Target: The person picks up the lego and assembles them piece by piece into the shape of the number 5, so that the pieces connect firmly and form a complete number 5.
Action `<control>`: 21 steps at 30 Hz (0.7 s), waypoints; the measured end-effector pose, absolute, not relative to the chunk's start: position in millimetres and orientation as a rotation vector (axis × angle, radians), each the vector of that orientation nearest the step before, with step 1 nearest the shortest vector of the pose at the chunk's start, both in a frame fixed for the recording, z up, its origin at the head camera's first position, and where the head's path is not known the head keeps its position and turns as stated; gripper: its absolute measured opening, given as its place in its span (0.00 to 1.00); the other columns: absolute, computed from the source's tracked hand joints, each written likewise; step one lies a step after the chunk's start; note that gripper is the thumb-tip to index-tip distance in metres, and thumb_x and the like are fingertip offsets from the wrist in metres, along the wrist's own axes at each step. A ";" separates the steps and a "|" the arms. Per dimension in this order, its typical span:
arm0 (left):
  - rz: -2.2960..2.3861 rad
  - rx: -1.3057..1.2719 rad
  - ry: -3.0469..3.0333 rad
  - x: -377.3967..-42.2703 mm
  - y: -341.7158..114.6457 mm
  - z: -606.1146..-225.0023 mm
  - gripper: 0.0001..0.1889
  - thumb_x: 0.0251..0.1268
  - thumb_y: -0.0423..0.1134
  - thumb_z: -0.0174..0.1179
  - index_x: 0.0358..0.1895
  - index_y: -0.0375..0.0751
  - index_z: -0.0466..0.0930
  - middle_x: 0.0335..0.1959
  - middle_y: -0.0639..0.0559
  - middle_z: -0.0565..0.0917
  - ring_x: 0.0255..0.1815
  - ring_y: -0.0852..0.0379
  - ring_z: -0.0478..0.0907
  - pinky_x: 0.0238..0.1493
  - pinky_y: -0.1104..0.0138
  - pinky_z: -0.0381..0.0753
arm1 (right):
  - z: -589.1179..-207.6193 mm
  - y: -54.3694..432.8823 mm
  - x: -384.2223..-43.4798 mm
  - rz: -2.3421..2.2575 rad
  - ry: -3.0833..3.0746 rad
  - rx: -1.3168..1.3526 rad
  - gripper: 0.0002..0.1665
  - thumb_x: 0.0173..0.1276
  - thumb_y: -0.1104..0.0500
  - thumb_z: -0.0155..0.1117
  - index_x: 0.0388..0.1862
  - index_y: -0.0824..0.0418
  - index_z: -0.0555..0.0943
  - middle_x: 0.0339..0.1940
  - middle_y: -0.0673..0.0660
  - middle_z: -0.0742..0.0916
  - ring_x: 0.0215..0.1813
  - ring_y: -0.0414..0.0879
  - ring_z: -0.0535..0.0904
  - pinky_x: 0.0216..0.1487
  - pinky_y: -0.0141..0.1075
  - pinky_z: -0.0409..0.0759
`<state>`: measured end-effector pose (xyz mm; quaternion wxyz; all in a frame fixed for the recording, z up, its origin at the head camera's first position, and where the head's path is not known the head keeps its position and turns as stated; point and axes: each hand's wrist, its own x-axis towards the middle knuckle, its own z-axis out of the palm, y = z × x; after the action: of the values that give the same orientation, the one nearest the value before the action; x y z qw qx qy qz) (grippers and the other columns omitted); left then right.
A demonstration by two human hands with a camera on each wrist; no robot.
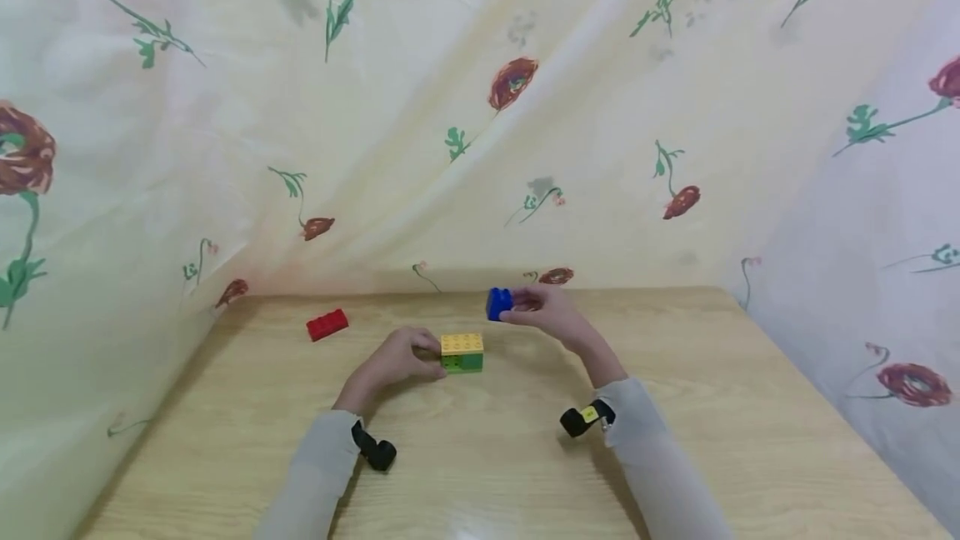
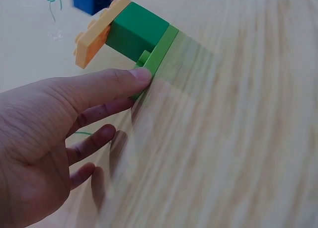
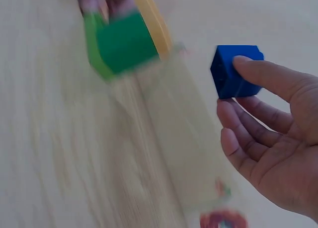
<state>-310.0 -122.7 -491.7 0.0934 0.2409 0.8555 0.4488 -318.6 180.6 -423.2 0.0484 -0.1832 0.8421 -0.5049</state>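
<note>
Brick (image 1: 327,324), red, on table (image 1: 480,448) near floral cloth (image 1: 390,148), apart from block stack (image 1: 463,353)

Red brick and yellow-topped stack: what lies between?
In the head view, the left hand lies between the red brick and yellow-topped stack, with bare table nearer the brick.

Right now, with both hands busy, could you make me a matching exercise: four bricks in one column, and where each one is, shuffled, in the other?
1. red brick
2. blue brick
3. yellow brick
4. dark green brick

A. at the top of the stack
B. on the table, touched by neither hand
C. between the yellow brick and the light green brick
D. in the right hand

Pairs: 1-B, 2-D, 3-A, 4-C
</note>
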 end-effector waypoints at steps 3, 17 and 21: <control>1.333 0.716 2.526 -310.6 -123.6 -489.6 0.13 0.56 0.37 0.77 0.46 0.44 0.91 0.50 0.51 0.87 0.55 0.53 0.79 0.66 0.51 0.75 | -420.0 157.8 -311.7 -1.537 2.544 -0.628 0.28 0.66 0.57 0.74 0.60 0.69 0.80 0.48 0.63 0.88 0.46 0.46 0.83 0.48 0.36 0.83; 1.316 0.792 2.535 -313.1 -123.6 -485.9 0.10 0.58 0.37 0.75 0.44 0.43 0.91 0.47 0.51 0.87 0.52 0.54 0.80 0.64 0.51 0.76 | -433.0 119.4 -301.0 -1.560 2.550 -0.754 0.22 0.65 0.61 0.74 0.56 0.68 0.83 0.45 0.63 0.89 0.42 0.45 0.84 0.45 0.33 0.83; 1.304 0.797 2.557 -310.6 -126.0 -487.3 0.10 0.58 0.37 0.75 0.42 0.43 0.91 0.46 0.51 0.87 0.51 0.55 0.80 0.63 0.52 0.77 | -436.4 114.7 -299.6 -1.544 2.546 -0.792 0.21 0.65 0.62 0.75 0.55 0.68 0.83 0.45 0.63 0.89 0.42 0.45 0.85 0.46 0.34 0.83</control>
<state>-310.6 -126.0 -487.3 0.0811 0.2668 0.8556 0.4361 -299.6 114.7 -436.4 0.0301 -0.2570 0.8260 -0.5008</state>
